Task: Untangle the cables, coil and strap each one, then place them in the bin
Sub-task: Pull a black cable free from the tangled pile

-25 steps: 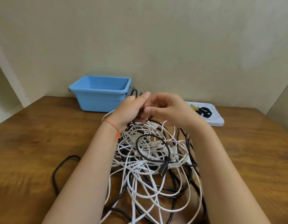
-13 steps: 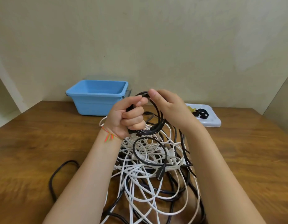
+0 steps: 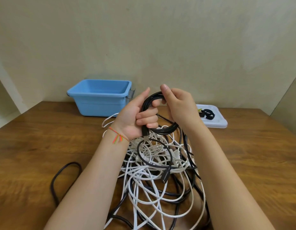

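One blue bin [image 3: 100,98], one white tray [image 3: 215,122], two hands (cables too tangled to count).

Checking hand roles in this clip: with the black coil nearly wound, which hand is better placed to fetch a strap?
Probably the right hand: the straps lie on the white tray just beyond it, while the left hand grips the black coil.

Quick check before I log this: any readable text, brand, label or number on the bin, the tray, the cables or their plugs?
None can be read.
Blue bin: plain walls, no label showing.
White tray: no print visible; the black straps on it carry no legible marking.
Black cable coil, gripped by the left hand and right hand: its plug is too small to show any marking.
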Demonstrator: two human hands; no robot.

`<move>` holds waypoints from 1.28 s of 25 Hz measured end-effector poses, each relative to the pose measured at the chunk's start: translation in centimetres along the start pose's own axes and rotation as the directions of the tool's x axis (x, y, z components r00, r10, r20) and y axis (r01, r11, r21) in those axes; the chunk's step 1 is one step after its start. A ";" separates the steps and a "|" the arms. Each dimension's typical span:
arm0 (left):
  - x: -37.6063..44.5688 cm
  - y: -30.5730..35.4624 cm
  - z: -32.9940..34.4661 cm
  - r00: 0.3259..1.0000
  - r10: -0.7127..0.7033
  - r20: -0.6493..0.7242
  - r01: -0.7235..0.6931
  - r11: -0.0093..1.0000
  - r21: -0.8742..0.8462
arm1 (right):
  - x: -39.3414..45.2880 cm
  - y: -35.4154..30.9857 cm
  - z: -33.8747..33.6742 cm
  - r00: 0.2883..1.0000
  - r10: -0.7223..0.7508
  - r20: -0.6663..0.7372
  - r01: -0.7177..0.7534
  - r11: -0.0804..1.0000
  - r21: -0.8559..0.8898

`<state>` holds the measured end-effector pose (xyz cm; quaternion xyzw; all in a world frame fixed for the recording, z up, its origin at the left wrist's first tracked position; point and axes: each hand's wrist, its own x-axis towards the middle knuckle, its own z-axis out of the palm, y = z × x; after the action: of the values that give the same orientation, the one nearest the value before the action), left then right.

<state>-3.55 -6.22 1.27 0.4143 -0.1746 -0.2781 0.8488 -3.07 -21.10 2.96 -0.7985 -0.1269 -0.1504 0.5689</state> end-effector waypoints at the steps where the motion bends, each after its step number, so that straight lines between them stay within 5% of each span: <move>1: 0.1 -0.2 0.0 0.997 -0.018 0.071 0.022 0.998 -0.056 | 0.0 -0.1 0.1 1.000 0.008 -0.021 -0.008 1.000 0.002; 3: 0.3 -0.5 0.3 0.979 -0.034 0.203 0.072 0.981 -0.180 | 0.0 -0.1 0.1 0.998 0.030 -0.052 -0.030 1.000 -0.009; 5: 0.5 -0.6 0.7 0.981 -0.009 0.193 0.064 0.958 -0.279 | 0.0 0.1 0.0 0.996 0.045 -0.074 -0.047 0.998 -0.029; 9: 0.3 0.0 -0.2 0.975 0.153 -0.160 -0.213 0.849 -0.484 | 0.4 1.3 -0.4 0.984 0.159 0.082 -0.140 0.969 -0.206; 13: -0.1 0.9 -3.4 0.742 0.244 -0.624 -0.592 0.673 -0.442 | 0.2 1.7 -1.6 0.922 0.287 0.259 -0.167 0.899 -0.405; 16: -0.1 1.1 -4.5 0.550 0.241 -0.799 -0.694 0.665 -0.277 | 0.1 1.9 -1.4 0.909 0.311 0.277 -0.085 0.791 -0.606; 20: 0.9 0.9 -2.5 0.532 0.412 -0.739 -0.545 0.835 0.073 | -0.1 2.1 -0.2 0.953 0.196 0.230 0.001 0.760 -0.650; 22: 1.3 0.5 -1.4 0.547 0.505 -0.668 -0.401 0.858 0.321 | -0.3 1.7 0.5 0.929 0.166 0.332 0.083 0.778 -0.623; 26: 1.4 -1.0 -1.2 0.591 0.633 -0.499 -0.012 0.626 0.780 | -0.9 0.7 1.5 0.874 0.106 0.474 0.158 0.861 -0.484; 32: 1.0 -0.8 -1.1 0.636 0.625 -0.453 0.110 0.508 0.854 | -1.0 -0.2 0.1 0.878 0.091 0.469 0.133 0.896 -0.423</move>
<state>-2.44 -6.58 -0.01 0.7979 -0.0002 0.1702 0.5783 -4.03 -20.98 2.71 -0.9172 -0.2344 0.0199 0.3215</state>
